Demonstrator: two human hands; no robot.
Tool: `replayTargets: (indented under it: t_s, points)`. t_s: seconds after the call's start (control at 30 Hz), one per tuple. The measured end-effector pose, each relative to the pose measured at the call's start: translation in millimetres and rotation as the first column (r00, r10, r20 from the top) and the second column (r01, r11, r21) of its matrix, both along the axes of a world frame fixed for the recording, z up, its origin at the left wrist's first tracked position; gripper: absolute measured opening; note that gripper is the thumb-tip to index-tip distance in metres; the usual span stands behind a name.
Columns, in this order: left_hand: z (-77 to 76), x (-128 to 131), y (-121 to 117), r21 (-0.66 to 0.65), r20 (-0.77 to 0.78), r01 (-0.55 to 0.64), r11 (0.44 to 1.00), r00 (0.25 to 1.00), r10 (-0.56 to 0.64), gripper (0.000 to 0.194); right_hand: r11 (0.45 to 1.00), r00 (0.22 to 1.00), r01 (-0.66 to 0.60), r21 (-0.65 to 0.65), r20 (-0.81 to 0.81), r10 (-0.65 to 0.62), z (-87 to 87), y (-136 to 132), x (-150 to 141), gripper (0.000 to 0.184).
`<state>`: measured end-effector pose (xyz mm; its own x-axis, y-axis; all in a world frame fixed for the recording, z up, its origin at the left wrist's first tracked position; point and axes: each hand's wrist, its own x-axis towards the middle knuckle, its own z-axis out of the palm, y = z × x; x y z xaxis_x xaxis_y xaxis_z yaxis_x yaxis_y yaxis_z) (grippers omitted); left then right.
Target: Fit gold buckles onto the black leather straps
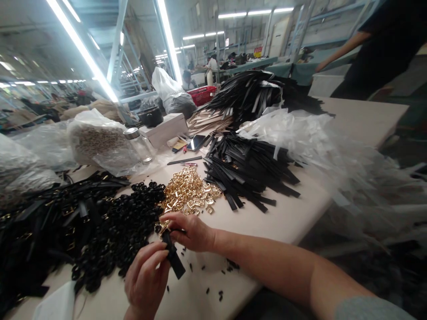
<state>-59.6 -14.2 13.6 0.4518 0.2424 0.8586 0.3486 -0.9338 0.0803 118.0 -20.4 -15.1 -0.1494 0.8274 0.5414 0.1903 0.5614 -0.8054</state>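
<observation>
My left hand [147, 275] is closed, pinching a short black strap [175, 262] whose free end points down toward the table front. At the strap's upper end my right hand [190, 231] is closed, its fingers at a gold buckle [163, 228]. How the buckle sits on the strap is partly hidden by the fingers. Just beyond the hands lies a heap of loose gold buckles [187, 189]. Left of it spreads a pile of small black loops [133, 218]. A stack of flat black straps [247, 166] lies behind and to the right.
Black straps with buckles [33, 231] cover the table's left side. Farther back are a glass jar [142, 144], a white box [167, 129], a phone [196, 142] and bagged parts [100, 138]. Plastic sheeting [350, 169] hangs over the right edge. A person [383, 49] stands at the right.
</observation>
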Motion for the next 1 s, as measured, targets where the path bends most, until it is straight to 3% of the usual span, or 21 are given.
replayTargets:
  t_s: [0.37, 0.43, 0.5, 0.6, 0.7, 0.8, 0.87, 1.0]
  points:
    - [6.4, 0, -5, 0.012, 0.023, -0.026, 1.0, 0.999, 0.026, 0.022, 0.998, 0.999, -0.017, -0.054, 0.042, 0.02, 5.0, -1, 0, 0.042]
    - [4.9, 0, -4, -0.028, 0.035, -0.023, 0.999, 0.999, 0.024, 0.022, 0.996, 0.999, -0.03, -0.08, 0.027, 0.033, 3.1, 0, 0, 0.043]
    - [2.2, 0, -2, -0.152, 0.123, -0.005, 0.988, 0.992, 0.024, 0.02, 0.989, 0.998, -0.066, -0.135, -0.031, 0.062, 0.3, 1, -2, 0.046]
    - [0.0, 3, 4, -0.454, 0.376, 0.028, 0.891, 0.912, 0.163, 0.02, 0.933, 0.971, -0.202, -0.299, -0.188, 0.15, -3.2, 4, -5, 0.05]
    - [3.3, 5, 11, -0.722, 0.478, 0.07, 0.688, 0.77, 0.423, 0.028, 0.776, 0.87, -0.445, -0.446, -0.42, 0.257, -3.3, 7, -7, 0.046]
    - [9.2, 4, 15, -0.842, 0.478, 0.186, 0.506, 0.692, 0.541, 0.038, 0.662, 0.742, -0.597, -0.453, -0.626, 0.241, -0.8, 10, -6, 0.046]
    - [12.2, 3, 16, -0.853, 0.491, 0.233, 0.468, 0.665, 0.563, 0.042, 0.65, 0.713, -0.601, -0.465, -0.679, 0.174, 1.1, 12, -3, 0.044]
    - [15.6, 3, 15, -0.852, 0.499, 0.254, 0.459, 0.662, 0.559, 0.047, 0.62, 0.721, -0.578, -0.531, -0.688, 0.083, 4.4, 15, 2, 0.036]
